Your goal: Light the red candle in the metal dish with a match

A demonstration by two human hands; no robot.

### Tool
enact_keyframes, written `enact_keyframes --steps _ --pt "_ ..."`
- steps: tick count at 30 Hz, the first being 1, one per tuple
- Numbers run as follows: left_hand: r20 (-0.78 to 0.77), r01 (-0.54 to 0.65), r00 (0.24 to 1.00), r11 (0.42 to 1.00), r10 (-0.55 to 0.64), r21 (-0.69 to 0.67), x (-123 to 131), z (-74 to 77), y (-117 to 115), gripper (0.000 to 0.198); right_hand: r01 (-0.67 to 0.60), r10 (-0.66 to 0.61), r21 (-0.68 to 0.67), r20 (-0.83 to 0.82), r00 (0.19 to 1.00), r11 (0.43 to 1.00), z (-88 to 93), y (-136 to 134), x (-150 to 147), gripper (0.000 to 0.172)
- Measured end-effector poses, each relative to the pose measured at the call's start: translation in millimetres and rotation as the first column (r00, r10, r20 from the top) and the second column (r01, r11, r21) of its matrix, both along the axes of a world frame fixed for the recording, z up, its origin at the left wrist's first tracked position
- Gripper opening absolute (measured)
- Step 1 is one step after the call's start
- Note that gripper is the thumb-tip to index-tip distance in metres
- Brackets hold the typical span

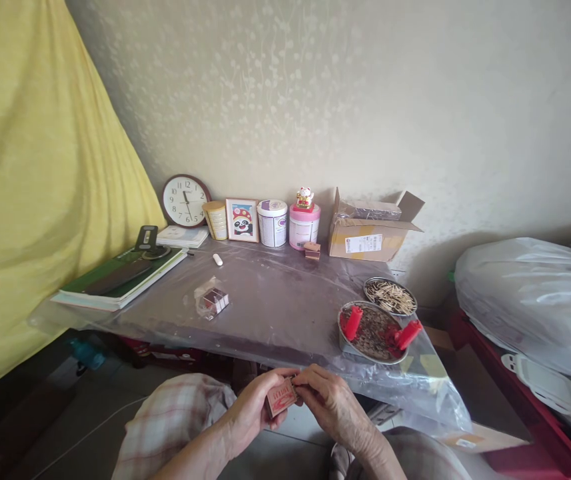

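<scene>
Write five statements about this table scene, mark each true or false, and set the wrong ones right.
1. The left hand holds a matchbox. True.
2. The two red candles are among the loose matchsticks. False: the red candles are in a separate dish, nearer the person than the matchsticks.
3. The fingers of the right hand are at one end of the matchbox. True.
4. The round clock lies flat on the green book. False: the round clock stands on edge near the wall.
5. A cat figurine sits on the pink-lidded tub. True.
</scene>
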State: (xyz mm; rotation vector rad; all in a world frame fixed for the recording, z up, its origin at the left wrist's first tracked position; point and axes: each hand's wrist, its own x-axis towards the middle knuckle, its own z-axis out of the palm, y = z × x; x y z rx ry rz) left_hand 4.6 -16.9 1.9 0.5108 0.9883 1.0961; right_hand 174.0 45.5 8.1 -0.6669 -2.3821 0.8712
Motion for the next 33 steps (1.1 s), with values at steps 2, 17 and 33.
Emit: enact_keyframes --steps 2,17,33 --pt "-0.007 0.004 1.000 1.000 -0.004 0.001 0.2 -0.9 0.3 0.037 -0.010 0.009 0.025 0.013 1.000 1.000 -0.4 0.5 0.0 0.018" --pt "-0.093 0.094 0.991 0.995 -0.091 0.028 -0.5 -6.0 -1.7 0.036 -0.021 0.020 0.016 0.083 0.996 1.000 2.0 -0.3 1.4 0.017" --pt "-0.092 0.096 0.992 0.994 -0.092 0.050 -2.9 -16.3 -1.9 0.036 -0.034 0.032 0.011 0.100 0.994 0.999 3.5 1.0 0.5 0.016"
